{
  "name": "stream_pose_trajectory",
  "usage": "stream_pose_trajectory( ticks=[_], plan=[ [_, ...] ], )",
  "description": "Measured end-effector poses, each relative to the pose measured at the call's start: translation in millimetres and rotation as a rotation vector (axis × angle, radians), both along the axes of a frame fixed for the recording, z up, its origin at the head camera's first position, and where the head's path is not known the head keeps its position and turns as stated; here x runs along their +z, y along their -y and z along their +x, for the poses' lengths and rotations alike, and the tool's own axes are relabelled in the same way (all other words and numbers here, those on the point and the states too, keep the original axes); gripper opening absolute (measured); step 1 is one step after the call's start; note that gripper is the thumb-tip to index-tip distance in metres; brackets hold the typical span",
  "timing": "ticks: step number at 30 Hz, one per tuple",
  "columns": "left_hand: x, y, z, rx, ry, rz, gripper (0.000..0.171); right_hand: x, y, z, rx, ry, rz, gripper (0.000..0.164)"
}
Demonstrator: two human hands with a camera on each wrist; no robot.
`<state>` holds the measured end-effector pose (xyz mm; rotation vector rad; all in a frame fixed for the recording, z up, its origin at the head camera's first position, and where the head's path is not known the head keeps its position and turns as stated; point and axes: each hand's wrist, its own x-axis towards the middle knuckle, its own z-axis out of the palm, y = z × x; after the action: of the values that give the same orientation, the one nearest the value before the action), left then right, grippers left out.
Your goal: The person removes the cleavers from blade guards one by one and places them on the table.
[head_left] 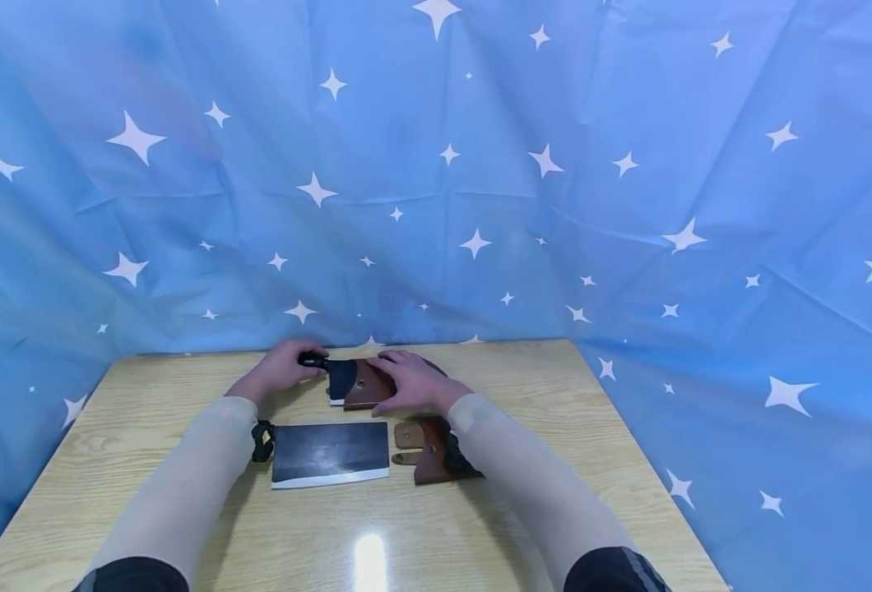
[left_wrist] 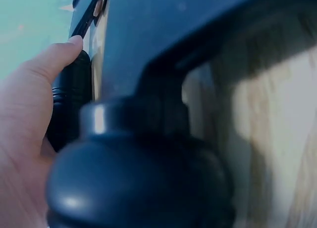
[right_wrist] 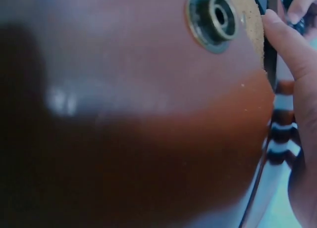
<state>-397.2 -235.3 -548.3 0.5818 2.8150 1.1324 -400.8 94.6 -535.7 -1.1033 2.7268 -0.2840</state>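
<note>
At the back of the table, my left hand (head_left: 285,366) grips the black handle (left_wrist: 74,84) of a cleaver (head_left: 342,378). Most of its blade sits inside a brown leather sheath (head_left: 368,388); a dark strip with a bright edge shows near the handle. My right hand (head_left: 415,385) holds that sheath from above, fingers toward the far edge and thumb at the near edge. Closer to me, a bare cleaver (head_left: 330,450) lies flat, handle to the left. A second leather sheath (head_left: 429,469) lies to its right, partly hidden by my right wrist.
The light wood table (head_left: 317,543) ends at a blue curtain (head_left: 436,271) with white stars, behind and on both sides. In the right wrist view, a metal snap (right_wrist: 218,20) on brown leather fills the foreground.
</note>
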Motion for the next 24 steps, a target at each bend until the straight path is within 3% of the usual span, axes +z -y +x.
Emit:
stream_pose_trajectory(
  ticks=[9, 15, 20, 24],
  plan=[
    [-4.6, 2, -2.0, 0.026, 0.021, 0.005, 0.040, -3.8, 2, -1.9, -0.004, -0.007, -0.026, 0.107],
    [-4.2, 2, -0.6, 0.039, -0.016, -0.044, 0.040, -3.1, 5, -3.3, 0.002, -0.029, -0.031, 0.104],
    [-2.5, 3, 0.8, 0.047, -0.043, -0.068, 0.041, 1.2, 3, -1.7, 0.010, -0.085, -0.031, 0.105],
    [3.2, 3, 4.6, 0.058, -0.062, -0.034, 0.040, 6.6, -1, -0.6, 0.029, -0.157, -0.057, 0.106]
  ],
)
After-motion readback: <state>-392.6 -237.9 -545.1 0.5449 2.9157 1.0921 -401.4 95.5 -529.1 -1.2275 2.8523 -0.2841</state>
